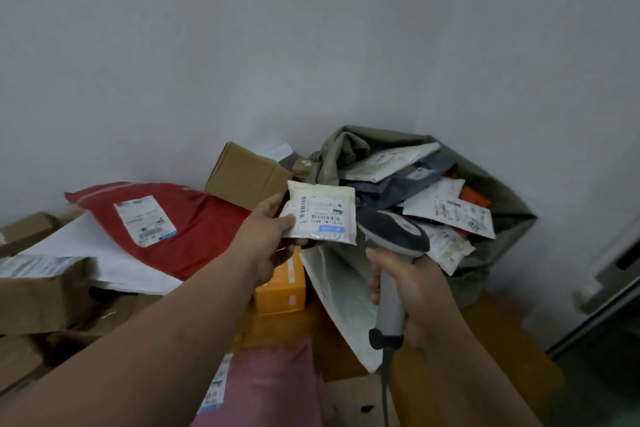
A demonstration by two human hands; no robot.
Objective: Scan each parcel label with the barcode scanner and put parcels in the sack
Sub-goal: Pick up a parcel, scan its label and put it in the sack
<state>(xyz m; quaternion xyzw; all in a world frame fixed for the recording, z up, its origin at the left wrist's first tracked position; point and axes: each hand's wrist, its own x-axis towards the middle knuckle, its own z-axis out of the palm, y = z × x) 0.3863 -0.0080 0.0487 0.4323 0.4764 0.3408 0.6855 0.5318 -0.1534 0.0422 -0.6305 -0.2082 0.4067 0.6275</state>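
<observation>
small white parcel (pixel 322 215) held up for scanning, label facing camera
left hand (pixel 268 236) pinches its left edge; right hand (pixel 412 291) grips barcode scanner (pixel 393 253) just beside it; green sack (pixel 502 204) behind, holding parcels.

**Readable print on the parcels**

The small white parcel (pixel 322 213) carries a shipping label (pixel 321 215) seen upside down; its largest line seems to read "S01E M1 BS72 (SK)", beside barcodes and a blue strip. A white packet (pixel 464 215) in the sack (pixel 512 208) shows what looks like "3030". The label on the red mailer (pixel 145 220) is too blurred to read.
</observation>
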